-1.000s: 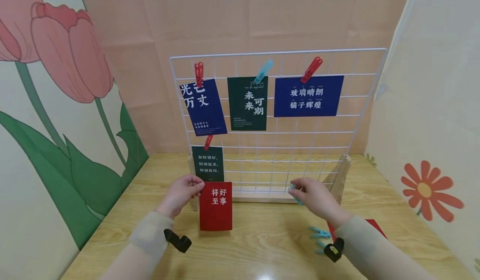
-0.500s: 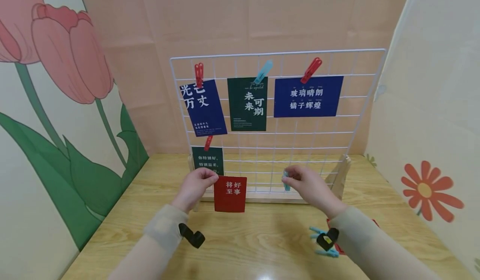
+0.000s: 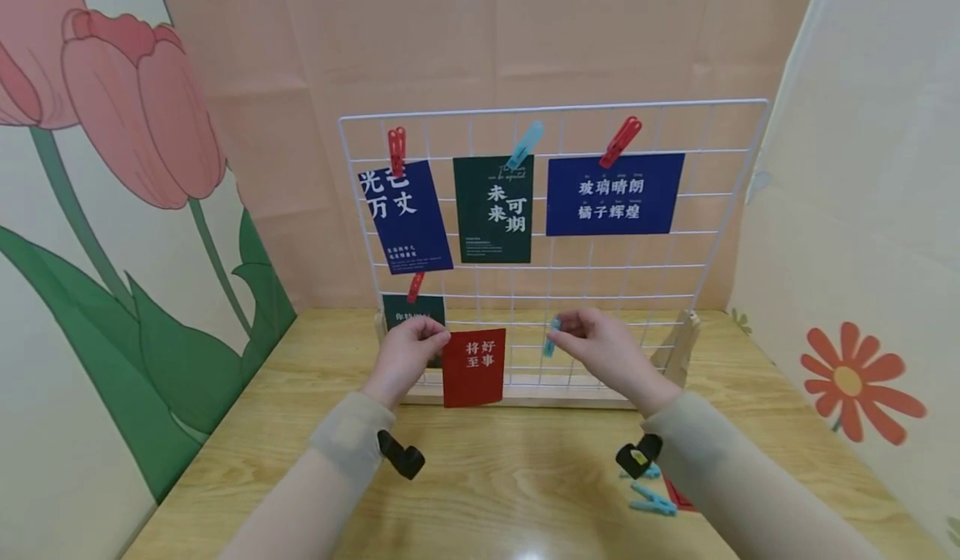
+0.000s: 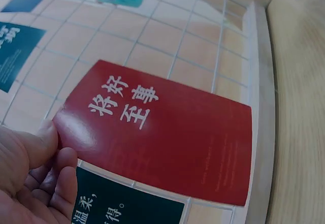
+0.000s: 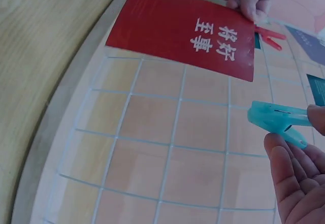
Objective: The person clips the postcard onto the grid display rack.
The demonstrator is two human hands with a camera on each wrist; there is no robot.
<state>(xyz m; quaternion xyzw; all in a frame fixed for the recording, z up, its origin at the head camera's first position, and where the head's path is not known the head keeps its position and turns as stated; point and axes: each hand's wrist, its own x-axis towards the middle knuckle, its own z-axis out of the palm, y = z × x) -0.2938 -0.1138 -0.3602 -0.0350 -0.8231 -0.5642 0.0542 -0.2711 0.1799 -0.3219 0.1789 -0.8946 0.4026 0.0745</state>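
Observation:
My left hand (image 3: 408,355) pinches a red card (image 3: 474,370) by its upper left corner, in front of the lower part of a white wire grid (image 3: 600,281). White characters face me on the card. In my right hand (image 3: 611,354) is a light blue clothespin (image 5: 282,121), pinched between thumb and fingers to the right of the card and apart from it. Behind the left hand, a green card (image 3: 415,306) hangs from a red clothespin (image 3: 416,286), partly hidden.
Along the grid's top hang a tilted blue card (image 3: 415,222), a green card (image 3: 480,231) and a wide blue card (image 3: 615,218), each under a clothespin. Loose blue clothespins (image 3: 652,500) and a red card (image 3: 678,497) lie on the wooden table (image 3: 510,477), partly behind the right forearm.
My left hand has carried the red card up and to the right, toward the grid. My right hand has moved up and left with the light blue clothespin.

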